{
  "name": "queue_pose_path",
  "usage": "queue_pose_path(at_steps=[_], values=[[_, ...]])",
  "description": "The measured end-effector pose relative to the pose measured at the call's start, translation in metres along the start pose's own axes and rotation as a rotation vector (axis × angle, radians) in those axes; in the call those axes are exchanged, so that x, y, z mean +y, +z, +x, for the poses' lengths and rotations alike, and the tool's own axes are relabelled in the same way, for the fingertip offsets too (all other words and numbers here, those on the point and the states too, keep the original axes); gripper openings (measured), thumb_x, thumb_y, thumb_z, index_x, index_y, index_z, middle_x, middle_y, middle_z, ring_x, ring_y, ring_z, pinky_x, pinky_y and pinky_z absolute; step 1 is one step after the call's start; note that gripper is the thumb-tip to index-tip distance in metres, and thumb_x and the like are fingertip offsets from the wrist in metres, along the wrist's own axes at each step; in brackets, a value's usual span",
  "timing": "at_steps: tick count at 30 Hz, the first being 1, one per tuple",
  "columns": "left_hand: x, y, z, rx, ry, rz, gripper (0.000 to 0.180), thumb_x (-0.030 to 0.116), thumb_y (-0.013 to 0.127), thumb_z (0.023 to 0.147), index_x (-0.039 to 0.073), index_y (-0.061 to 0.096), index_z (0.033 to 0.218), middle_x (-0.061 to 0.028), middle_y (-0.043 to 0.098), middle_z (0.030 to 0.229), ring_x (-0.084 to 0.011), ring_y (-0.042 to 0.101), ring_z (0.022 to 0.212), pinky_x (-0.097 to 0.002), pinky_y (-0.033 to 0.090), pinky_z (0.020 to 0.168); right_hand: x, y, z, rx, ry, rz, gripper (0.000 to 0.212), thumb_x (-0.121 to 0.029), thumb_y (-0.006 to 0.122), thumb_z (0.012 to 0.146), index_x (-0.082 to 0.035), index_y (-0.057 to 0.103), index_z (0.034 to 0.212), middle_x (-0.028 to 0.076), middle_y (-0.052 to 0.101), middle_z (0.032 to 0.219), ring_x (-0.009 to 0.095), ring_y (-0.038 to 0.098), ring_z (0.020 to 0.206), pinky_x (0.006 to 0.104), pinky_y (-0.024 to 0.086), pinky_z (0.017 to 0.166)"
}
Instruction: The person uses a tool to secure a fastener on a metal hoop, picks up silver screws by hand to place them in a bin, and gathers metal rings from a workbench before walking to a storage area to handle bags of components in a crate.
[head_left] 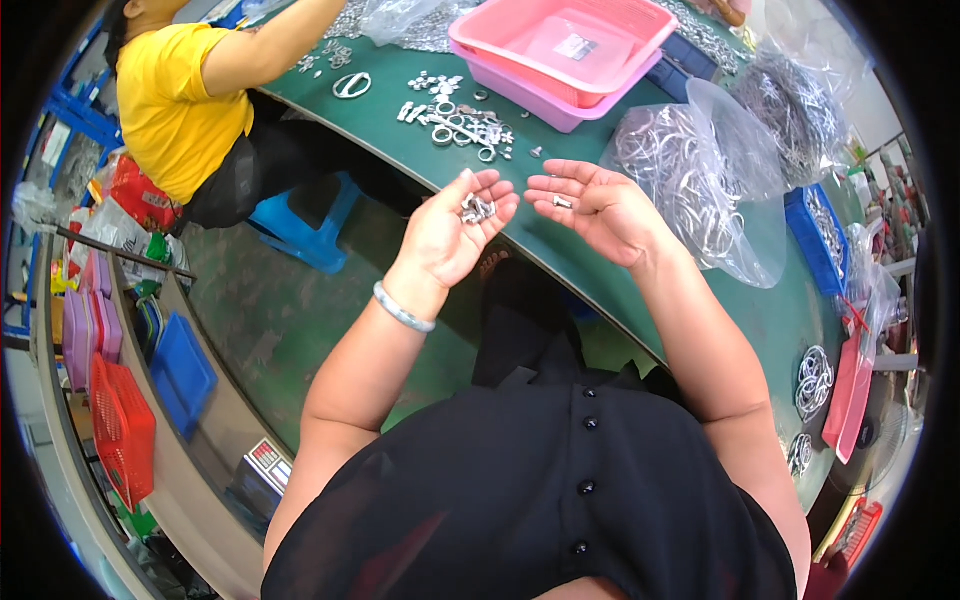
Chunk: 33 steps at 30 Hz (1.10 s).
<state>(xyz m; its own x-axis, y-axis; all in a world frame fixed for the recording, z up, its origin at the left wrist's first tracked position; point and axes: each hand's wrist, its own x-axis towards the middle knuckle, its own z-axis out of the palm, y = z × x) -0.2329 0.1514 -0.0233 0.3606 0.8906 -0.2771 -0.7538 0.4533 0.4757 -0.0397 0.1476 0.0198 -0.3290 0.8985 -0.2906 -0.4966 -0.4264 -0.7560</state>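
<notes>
My left hand (440, 240) is turned palm up and cupped, with a small heap of shiny metal fittings (478, 208) in it. Beside it, my right hand (615, 212) is also palm up, its fingers stretched out. One small silver metal fitting (562, 202) lies across those fingers. Both hands are over the near edge of the green table (560, 258). Just beyond them lies a loose pile of metal rings and small fittings (462, 130). A single small fitting (536, 152) sits apart from the pile, close to my right fingertips.
Stacked pink plastic baskets (480, 75) stand at the back. On the right are a clear bag of metal pieces (680, 165) and a blue tray (815, 240). To the left, a person in a yellow shirt (180, 110) works by a blue stool (310, 225).
</notes>
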Motion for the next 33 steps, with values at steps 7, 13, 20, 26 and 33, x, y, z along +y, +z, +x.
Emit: queue_pose_path(at_steps=[7, 13, 20, 26, 33], values=[[0.004, 0.006, 0.023, 0.047, -0.052, 0.003, 0.029, 0.008, 0.042, 0.086, -0.010, 0.043, 0.109, -0.0213, 0.047, 0.108, -0.0303, 0.049, 0.100, -0.0377, 0.043, 0.090, -0.004, -0.012, -0.007, -0.017, -0.021, -0.013, 0.054, 0.018, 0.033, 0.067, 0.013, 0.029, 0.120, 0.027, 0.038, 0.118, 0.035, 0.044, 0.109, 0.0384, 0.038, 0.094], [-0.012, 0.004, 0.040, 0.006, 0.278, 0.675, 0.025, -0.002, 0.041, 0.084, -0.007, 0.048, 0.107, -0.0155, 0.052, 0.104, -0.0228, 0.053, 0.094, -0.0312, 0.044, 0.086, 0.003, -0.024, 0.001, 0.059, -0.096, -0.216, 0.038, 0.011, 0.044, 0.072, 0.011, 0.042, 0.110, 0.020, 0.049, 0.107, 0.029, 0.052, 0.098, 0.0355, 0.044, 0.087], [-0.028, 0.001, 0.059, -0.126, 1.015, 1.619, 0.024, -0.005, 0.048, 0.075, 0.000, 0.056, 0.097, -0.0163, 0.054, 0.097, -0.0312, 0.055, 0.088, -0.0332, 0.045, 0.077, 0.007, -0.018, 0.038, 0.234, -0.511, -1.327, 0.016, 0.000, 0.056, 0.070, 0.001, 0.059, 0.085, 0.015, 0.061, 0.076, 0.028, 0.060, 0.072, 0.0334, 0.047, 0.066], [-0.029, 0.000, 0.057, -0.088, 0.982, 1.645, 0.033, 0.001, 0.055, 0.071, 0.000, 0.051, 0.104, -0.0154, 0.052, 0.102, -0.0309, 0.054, 0.092, -0.0349, 0.044, 0.078, 0.003, -0.011, 0.052, 0.162, -0.463, -1.418, 0.021, 0.000, 0.052, 0.070, -0.001, 0.060, 0.089, 0.018, 0.061, 0.080, 0.028, 0.060, 0.076, 0.0326, 0.047, 0.069], [-0.029, 0.006, 0.050, -0.167, 0.996, 1.694, 0.041, 0.008, 0.060, 0.071, -0.001, 0.048, 0.109, -0.0186, 0.048, 0.110, -0.0329, 0.051, 0.097, -0.0355, 0.043, 0.083, -0.006, -0.016, 0.040, 0.133, -0.412, -1.352, 0.024, -0.002, 0.046, 0.075, -0.001, 0.060, 0.094, 0.018, 0.061, 0.088, 0.029, 0.059, 0.083, 0.0330, 0.046, 0.075]])
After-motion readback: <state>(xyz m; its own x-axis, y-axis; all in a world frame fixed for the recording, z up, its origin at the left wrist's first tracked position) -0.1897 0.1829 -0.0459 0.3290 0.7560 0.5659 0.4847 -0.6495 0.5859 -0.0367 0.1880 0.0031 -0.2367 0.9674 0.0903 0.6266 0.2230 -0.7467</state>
